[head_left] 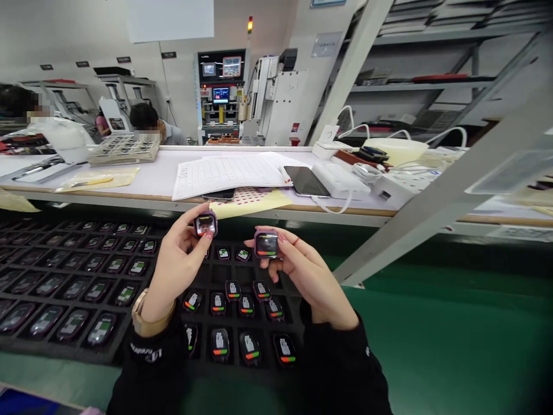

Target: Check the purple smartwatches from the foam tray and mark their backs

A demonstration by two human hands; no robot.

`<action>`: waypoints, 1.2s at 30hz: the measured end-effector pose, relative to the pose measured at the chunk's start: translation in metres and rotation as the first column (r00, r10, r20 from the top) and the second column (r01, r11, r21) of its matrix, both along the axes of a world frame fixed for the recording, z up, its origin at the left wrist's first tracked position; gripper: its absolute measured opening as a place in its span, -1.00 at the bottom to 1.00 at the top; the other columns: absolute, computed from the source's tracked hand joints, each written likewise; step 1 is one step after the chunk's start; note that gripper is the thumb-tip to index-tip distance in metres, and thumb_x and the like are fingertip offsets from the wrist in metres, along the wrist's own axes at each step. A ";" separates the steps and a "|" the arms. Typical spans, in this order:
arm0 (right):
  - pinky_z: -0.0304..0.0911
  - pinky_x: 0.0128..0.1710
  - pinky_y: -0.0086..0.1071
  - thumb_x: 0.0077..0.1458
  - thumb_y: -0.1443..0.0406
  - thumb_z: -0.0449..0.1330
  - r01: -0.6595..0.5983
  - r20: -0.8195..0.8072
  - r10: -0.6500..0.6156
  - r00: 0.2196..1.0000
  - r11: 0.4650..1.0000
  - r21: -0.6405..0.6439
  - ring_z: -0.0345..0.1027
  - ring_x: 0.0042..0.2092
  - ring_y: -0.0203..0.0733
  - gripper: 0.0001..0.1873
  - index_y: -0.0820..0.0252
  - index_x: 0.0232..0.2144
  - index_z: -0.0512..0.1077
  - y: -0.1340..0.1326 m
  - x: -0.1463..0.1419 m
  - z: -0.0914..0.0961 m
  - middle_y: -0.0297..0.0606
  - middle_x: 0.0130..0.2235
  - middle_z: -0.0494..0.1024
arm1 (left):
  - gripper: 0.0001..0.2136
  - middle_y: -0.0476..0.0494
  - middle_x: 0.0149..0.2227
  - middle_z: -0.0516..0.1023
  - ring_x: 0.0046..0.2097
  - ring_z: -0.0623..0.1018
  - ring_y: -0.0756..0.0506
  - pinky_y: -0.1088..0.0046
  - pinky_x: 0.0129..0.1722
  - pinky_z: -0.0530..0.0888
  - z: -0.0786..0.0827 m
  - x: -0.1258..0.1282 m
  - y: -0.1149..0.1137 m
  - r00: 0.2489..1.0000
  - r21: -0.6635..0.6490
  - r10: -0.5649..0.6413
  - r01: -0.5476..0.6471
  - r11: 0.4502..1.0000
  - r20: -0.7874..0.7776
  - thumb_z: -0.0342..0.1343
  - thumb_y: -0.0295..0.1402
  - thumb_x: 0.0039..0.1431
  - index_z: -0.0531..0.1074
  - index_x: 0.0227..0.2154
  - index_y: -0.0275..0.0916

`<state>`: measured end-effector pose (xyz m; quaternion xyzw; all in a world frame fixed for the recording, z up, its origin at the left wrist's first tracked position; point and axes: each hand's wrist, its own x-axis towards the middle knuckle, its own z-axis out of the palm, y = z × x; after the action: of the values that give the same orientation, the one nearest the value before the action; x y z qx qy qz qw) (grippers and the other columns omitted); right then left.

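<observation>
My left hand [184,253] pinches a smartwatch without a strap [205,225], its lit screen facing me. A second strapless smartwatch [266,244], purple-rimmed with a red and green bar on the screen, is held between the thumb and fingers of my right hand [302,265]. Both are raised over a black foam tray [216,274] whose pockets hold several more smartwatches [249,346]. Some of those lie in pairs or tilted, most with lit screens. My forearms hide parts of the tray.
To the left, another black tray [125,314] holds rows of smartwatches. Beyond the trays runs a white bench [159,184] with paper sheets [228,173], a phone [306,181] and white chargers [341,180]. A slanted metal post [415,167] stands at right. Other people sit behind the bench.
</observation>
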<state>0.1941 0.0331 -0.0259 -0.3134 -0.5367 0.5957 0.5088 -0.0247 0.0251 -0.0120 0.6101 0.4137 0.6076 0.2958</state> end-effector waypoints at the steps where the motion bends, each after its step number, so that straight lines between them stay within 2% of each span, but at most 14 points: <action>1: 0.27 -0.54 -0.45 0.22 -0.03 0.29 0.008 0.000 -0.008 1.000 1.000 -0.001 0.39 -0.37 -0.23 -0.50 0.18 0.03 0.50 0.000 0.001 0.000 -0.03 -0.06 0.62 | -0.56 -0.17 0.14 0.53 -0.02 0.59 -0.15 0.37 -0.07 0.58 0.005 -0.001 0.000 1.000 0.015 0.008 -0.008 1.000 0.000 0.27 -0.26 0.20 0.46 0.14 -0.10; 10: 0.25 -0.55 -0.43 0.17 -0.03 0.34 0.026 -0.048 -0.026 0.999 1.000 -0.009 0.37 -0.38 -0.21 -0.47 0.19 0.03 0.48 -0.001 0.015 0.000 0.01 -0.04 0.61 | -0.57 -0.15 0.20 0.47 0.04 0.56 -0.19 0.26 0.07 0.55 0.056 -0.002 0.010 0.995 0.220 0.053 -0.033 0.975 -0.088 0.25 -0.25 0.21 0.46 0.14 -0.09; 17: 0.26 -0.54 -0.42 0.18 -0.04 0.33 0.040 -0.071 -0.040 0.997 0.999 0.000 0.36 -0.38 -0.21 -0.46 0.18 0.04 0.47 -0.005 0.021 0.001 0.05 0.00 0.60 | -0.56 -0.18 0.19 0.47 0.05 0.56 -0.19 0.26 0.08 0.53 0.073 0.003 0.009 0.994 0.256 0.016 0.013 0.967 -0.110 0.24 -0.23 0.22 0.43 0.15 -0.10; 26: 0.27 -0.52 -0.42 0.21 -0.06 0.30 0.001 -0.050 -0.001 0.999 1.000 0.008 0.36 -0.35 -0.20 -0.46 0.18 0.06 0.47 -0.006 0.018 0.000 0.04 0.00 0.59 | -0.52 -0.20 0.20 0.46 0.05 0.54 -0.15 0.34 0.07 0.52 0.072 -0.011 0.000 0.996 0.228 0.040 -0.021 0.973 -0.079 0.26 -0.25 0.21 0.40 0.18 -0.13; 30: 0.28 -0.50 -0.43 0.27 -0.05 0.25 -0.031 -0.016 0.031 0.999 0.999 0.010 0.37 -0.33 -0.20 -0.46 0.19 0.10 0.45 -0.007 0.013 -0.002 0.04 0.01 0.58 | -0.51 -0.21 0.14 0.50 -0.01 0.55 -0.10 0.43 -0.02 0.54 0.061 -0.015 -0.010 0.999 0.187 0.044 -0.037 0.982 -0.030 0.28 -0.25 0.19 0.40 0.18 -0.16; 36: 0.27 -0.51 -0.44 0.26 -0.06 0.26 -0.070 0.002 0.070 0.998 0.998 0.008 0.36 -0.34 -0.21 -0.47 0.19 0.07 0.47 -0.009 0.003 -0.004 0.01 -0.03 0.59 | -0.45 -0.23 0.08 0.52 -0.08 0.56 -0.09 0.42 -0.07 0.55 0.042 -0.019 -0.018 0.997 0.110 0.082 -0.081 0.991 -0.008 0.30 -0.21 0.17 0.36 0.21 -0.16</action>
<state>0.1972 0.0245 -0.0298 -0.2930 -0.5502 0.6106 0.4884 -0.0436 0.0075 0.0302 0.6117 0.4063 0.6371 0.2342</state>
